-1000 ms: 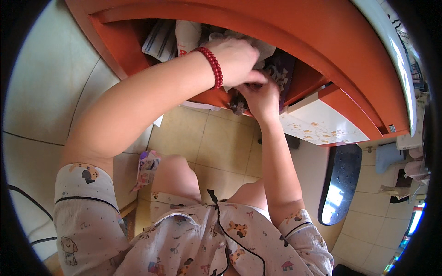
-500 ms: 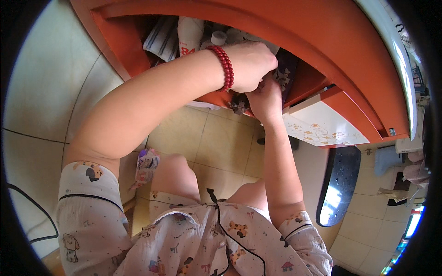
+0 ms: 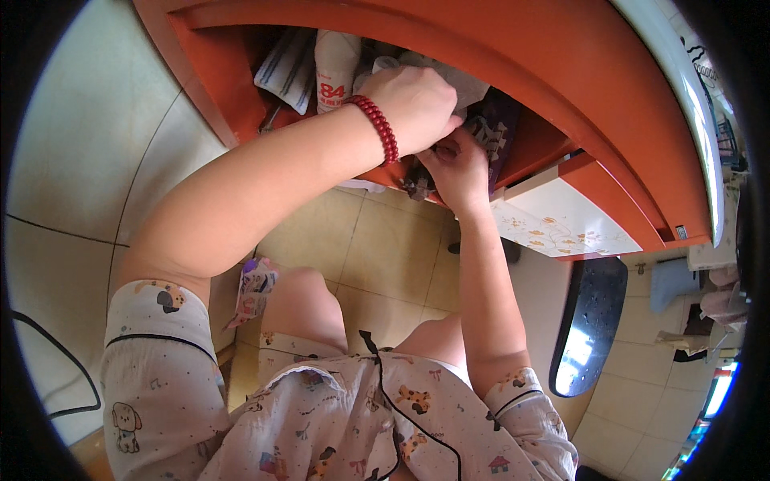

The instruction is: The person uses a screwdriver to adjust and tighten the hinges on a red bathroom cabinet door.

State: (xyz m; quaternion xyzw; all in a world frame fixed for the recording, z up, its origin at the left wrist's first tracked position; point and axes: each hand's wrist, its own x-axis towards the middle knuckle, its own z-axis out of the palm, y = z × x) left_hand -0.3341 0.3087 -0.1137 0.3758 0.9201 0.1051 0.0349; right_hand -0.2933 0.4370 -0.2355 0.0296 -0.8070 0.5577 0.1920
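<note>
At the opening of an orange-red cabinet, my left hand is closed, its fingers curled and mostly hidden, with a red bead bracelet on the wrist. My right hand reaches up from below and meets it, fingers bent inward. Whatever they pinch between them is too small and shaded to name. Just under the hands hangs a dark crumpled thing at the cabinet's lower edge. A dark patterned box stands inside, right of my hands. Behind my left hand is a pale plastic bag.
A white bottle with red print and a striped cloth are in the cabinet's left part. A white flowered door hangs open at right, near a dark glossy panel. A colourful package lies beside my left knee.
My left hand has shifted a little left and down, uncovering more of the pale bag. My right hand's fingers have spread slightly away from it.
</note>
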